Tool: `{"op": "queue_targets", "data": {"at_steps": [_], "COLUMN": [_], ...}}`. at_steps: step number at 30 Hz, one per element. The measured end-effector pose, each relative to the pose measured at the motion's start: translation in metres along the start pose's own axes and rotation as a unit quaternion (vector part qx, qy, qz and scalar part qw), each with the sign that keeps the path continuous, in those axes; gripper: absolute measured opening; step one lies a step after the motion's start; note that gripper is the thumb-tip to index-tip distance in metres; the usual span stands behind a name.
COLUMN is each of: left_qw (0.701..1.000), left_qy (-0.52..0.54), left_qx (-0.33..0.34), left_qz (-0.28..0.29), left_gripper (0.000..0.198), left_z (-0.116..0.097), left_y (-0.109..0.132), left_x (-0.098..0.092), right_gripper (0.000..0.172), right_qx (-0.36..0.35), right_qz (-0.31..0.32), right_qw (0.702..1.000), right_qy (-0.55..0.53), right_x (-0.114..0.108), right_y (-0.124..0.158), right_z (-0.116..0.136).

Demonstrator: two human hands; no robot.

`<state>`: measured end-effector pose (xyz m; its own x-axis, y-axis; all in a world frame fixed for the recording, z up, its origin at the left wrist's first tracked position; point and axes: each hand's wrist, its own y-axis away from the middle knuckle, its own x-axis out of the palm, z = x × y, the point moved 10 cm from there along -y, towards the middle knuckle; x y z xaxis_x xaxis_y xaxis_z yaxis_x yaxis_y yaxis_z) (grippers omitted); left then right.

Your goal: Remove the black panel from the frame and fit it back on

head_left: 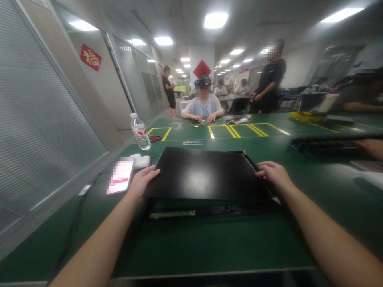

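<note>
A glossy black screen panel [194,171] is tilted over a black frame [233,210] that lies on the green table. A strip of green circuit board [173,214] shows in the frame's near side. My left hand [143,182] is closed on the panel's left edge, thumb on top. At the right edge, my right hand [274,175] has its fingers bent and pinched at the panel beside the frame's exposed side. Its fingertips are partly hidden, and most of the frame's inside lies under the panel.
Left of the panel are a lit phone [120,175], a white earbud case [141,161], a water bottle [140,132] and red-handled scissors [154,138]. A person [203,105] sits opposite. Another worker's arm [371,148] reaches a black part [326,144] at right.
</note>
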<state>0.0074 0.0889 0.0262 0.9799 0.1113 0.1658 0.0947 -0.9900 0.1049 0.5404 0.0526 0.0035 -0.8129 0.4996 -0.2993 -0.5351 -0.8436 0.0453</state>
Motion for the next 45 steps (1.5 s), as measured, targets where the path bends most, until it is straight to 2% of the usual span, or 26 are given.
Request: {"op": "queue_targets", "data": {"at_steps": [14, 31, 45], "left_qw": [1.0, 1.0, 0.999], "left_qy": [0.02, 0.003, 0.016], "left_qx": [-0.016, -0.011, -0.024], "left_qz": [0.004, 0.007, 0.015], "left_gripper": [0.041, 0.059, 0.044], "left_z": [0.003, 0.006, 0.01], "left_y": [0.002, 0.0, 0.001], "left_x": [0.003, 0.004, 0.009], "right_gripper": [0.015, 0.015, 0.02], "right_qx": [-0.001, -0.003, -0.014], "right_qz": [0.001, -0.018, -0.022], "right_qw": [1.0, 1.0, 0.998], "right_qy": [0.002, 0.016, 0.051], "right_x": [-0.002, -0.006, -0.009], "right_y": [-0.002, -0.001, -0.003], "right_z": [-0.001, 0.004, 0.003]}}
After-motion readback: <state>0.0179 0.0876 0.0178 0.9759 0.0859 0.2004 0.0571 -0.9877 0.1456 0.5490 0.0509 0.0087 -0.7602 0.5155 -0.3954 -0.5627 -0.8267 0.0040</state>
